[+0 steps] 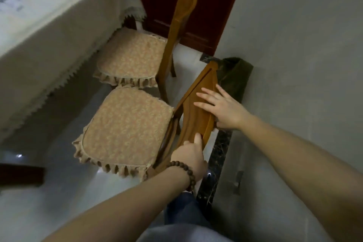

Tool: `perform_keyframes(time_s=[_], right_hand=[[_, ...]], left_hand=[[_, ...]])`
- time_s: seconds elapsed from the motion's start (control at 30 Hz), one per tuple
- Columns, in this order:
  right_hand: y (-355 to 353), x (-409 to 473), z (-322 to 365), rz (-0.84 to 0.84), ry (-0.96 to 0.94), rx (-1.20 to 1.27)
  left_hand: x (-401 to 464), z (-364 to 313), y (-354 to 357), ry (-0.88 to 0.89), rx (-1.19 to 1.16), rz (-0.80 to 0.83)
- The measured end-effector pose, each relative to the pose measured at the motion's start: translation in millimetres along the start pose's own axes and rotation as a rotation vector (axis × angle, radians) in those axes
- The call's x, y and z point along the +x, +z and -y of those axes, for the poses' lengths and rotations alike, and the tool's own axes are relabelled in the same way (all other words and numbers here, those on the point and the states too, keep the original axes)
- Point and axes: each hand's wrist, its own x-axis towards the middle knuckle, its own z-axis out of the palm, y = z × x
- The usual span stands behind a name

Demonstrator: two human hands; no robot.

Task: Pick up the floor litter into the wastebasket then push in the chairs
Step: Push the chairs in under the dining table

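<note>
Two wooden chairs with tan frilled seat cushions stand beside the table. The near chair [125, 124] is right below me, and its orange-brown backrest [196, 116] is under both hands. My left hand [191, 160], with a bead bracelet on the wrist, grips the lower side of that backrest. My right hand [220, 106] lies over the top of the backrest, fingers spread and thumb hooked behind it. The far chair [131, 55] sits closer to the table, its seat partly under the cloth. No litter or wastebasket shows.
A table with a cream lace-edged tablecloth [49, 31] fills the upper left. A dark red wooden door [196, 6] stands behind the far chair. A grey wall [294, 65] with a dark marble skirting runs along the right. A dark green cloth [233, 76] lies behind the near chair.
</note>
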Motion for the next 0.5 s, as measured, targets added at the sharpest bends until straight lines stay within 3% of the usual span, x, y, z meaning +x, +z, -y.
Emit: perform_keyframes(time_s=[0.2, 0.5], right_hand=[[-9, 28, -15, -0.014, -0.320, -0.205], [0, 25, 5, -0.140, -0.321, -0.143]], left_hand=[[-2, -12, -5, -0.061, 0.080, -0.083], [-21, 13, -4, -0.046, 0.194, -0.051]])
